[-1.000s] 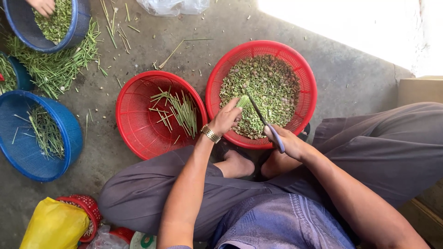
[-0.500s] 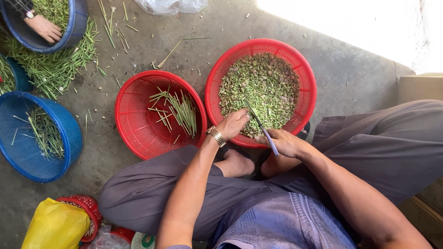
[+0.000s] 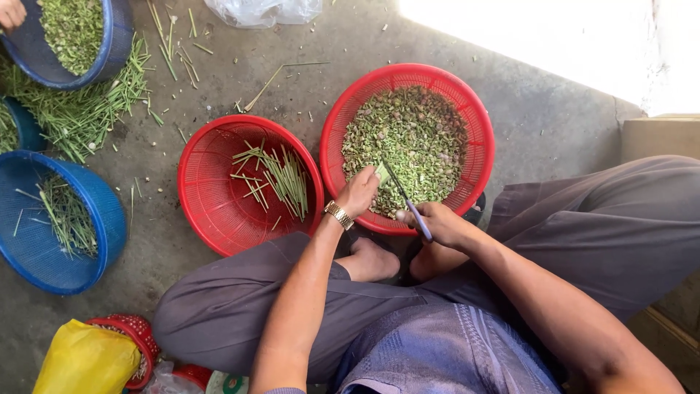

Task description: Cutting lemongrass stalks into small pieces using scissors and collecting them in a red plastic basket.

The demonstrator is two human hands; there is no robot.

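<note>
I sit cross-legged on a concrete floor. My left hand [image 3: 359, 193], with a gold wristwatch, pinches a short green stalk piece [image 3: 381, 174] over the near rim of a red basket [image 3: 481, 138] full of chopped green bits. My right hand [image 3: 436, 222] grips a small knife [image 3: 405, 198] with a purple handle; its blade points up toward the stalk piece. A second red basket [image 3: 208, 208] to the left holds a few long green stalks [image 3: 281, 179].
Blue basins sit at the left [image 3: 102, 211] and top left [image 3: 109, 44], with stalks in and around them. Another person's hand [image 3: 10, 12] shows at the top left corner. A yellow bag [image 3: 84, 361] and a clear plastic bag [image 3: 262, 10] lie nearby.
My hands have stayed over the basket's near rim, working the knife against the stalk. The other person's hand moved from inside the top-left basin to the frame's corner.
</note>
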